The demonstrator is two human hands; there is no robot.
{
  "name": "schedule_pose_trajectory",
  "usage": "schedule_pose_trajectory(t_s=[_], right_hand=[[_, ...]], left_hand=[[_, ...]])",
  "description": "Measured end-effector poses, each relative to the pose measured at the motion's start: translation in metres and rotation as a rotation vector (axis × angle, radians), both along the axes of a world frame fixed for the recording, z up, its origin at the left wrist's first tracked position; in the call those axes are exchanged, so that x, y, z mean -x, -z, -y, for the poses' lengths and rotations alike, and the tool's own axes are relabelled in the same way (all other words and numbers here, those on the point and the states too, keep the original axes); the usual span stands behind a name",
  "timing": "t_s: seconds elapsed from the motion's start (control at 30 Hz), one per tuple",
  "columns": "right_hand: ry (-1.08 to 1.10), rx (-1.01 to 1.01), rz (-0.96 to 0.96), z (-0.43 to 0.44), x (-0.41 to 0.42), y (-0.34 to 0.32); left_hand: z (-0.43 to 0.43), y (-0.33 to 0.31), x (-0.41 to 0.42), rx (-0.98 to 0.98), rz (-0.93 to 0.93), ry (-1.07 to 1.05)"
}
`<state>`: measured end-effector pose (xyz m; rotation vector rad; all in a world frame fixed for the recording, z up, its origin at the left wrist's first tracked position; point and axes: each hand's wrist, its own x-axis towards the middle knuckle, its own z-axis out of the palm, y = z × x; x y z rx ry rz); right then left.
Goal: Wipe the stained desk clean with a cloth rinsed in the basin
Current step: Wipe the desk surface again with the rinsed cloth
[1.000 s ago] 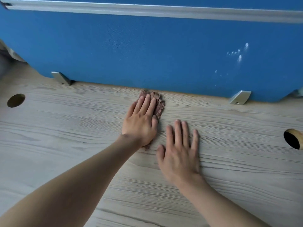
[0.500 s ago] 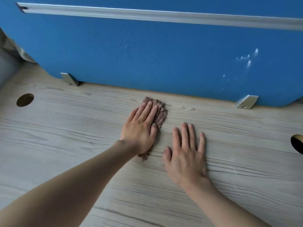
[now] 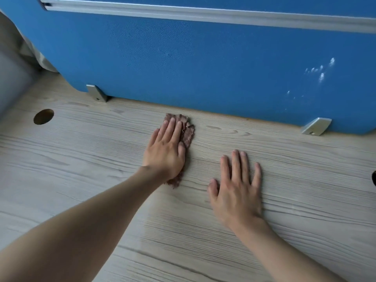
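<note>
Brown, nubbly cloth (image 3: pixel 188 133) lies flat on the pale grey wood-grain worktop (image 3: pixel 81 159), toward the far edge and a little left of centre, its far end near the foot of the partition. The left grip (image 3: pixel 165 151), a bare hand, lies palm-down on the cloth with straight fingers held together, pressing it onto the worktop rather than curling round it. The cloth shows past the fingertips, along the hand's right side and at the heel of the palm. The right grip (image 3: pixel 237 192), also a bare hand, rests flat on the bare worktop to the right and nearer, its fingers straight and slightly spread, holding nothing and apart from the cloth. Behind the worktop stands a blue fabric-covered partition (image 3: pixel 183 68) with a pale grey rail (image 3: pixel 203 14) along its top and a scatter of white flecks (image 3: pixel 321 72) at its right. Two grey metal brackets, one at the left (image 3: pixel 96 92) and one at the right (image 3: pixel 315 128), join it to the worktop. A round cable hole (image 3: pixel 43 116) is cut in the worktop at far left; a second dark hole (image 3: pixel 374 178) is partly visible at the right edge.
</note>
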<state>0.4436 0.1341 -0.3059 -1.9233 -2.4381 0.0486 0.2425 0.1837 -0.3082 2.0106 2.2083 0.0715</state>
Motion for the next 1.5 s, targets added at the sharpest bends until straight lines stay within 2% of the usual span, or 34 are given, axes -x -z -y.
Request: schedule_pose_trajectory(t_s=[0.1, 0.27, 0.47, 0.7, 0.9, 1.07, 1.2, 1.33, 1.43, 1.5], right_hand=[[0.005, -0.004, -0.006, 0.000, 0.000, 0.001], [0.008, -0.001, -0.013, 0.000, 0.001, 0.001], [0.006, -0.029, -0.013, -0.001, 0.000, 0.004], [0.012, -0.032, -0.027, 0.000, 0.000, 0.004], [-0.004, -0.033, -0.005, -0.001, -0.002, 0.006], [0.017, -0.028, -0.004, -0.003, 0.000, 0.006], [-0.089, -0.037, -0.069, 0.026, 0.018, -0.003], [-0.212, 0.011, -0.051, 0.069, 0.046, 0.003], [-0.201, 0.025, -0.014, 0.067, 0.044, 0.003], [-0.192, 0.021, -0.022, 0.065, 0.045, 0.004]], left_hand=[[0.013, 0.000, -0.011, -0.028, -0.005, -0.040], [0.060, 0.002, -0.012, -0.048, 0.015, 0.141], [0.019, 0.001, 0.011, -0.002, -0.015, -0.075], [0.100, -0.001, -0.010, -0.031, 0.021, 0.089], [0.065, 0.000, 0.010, -0.013, -0.027, -0.060], [0.128, 0.001, -0.020, -0.080, 0.004, 0.024], [0.131, 0.000, -0.007, -0.047, 0.028, 0.051], [0.110, 0.000, 0.008, -0.057, -0.009, -0.077], [0.139, -0.001, -0.004, -0.089, 0.010, -0.093], [0.172, -0.002, -0.011, -0.078, 0.032, -0.019]])
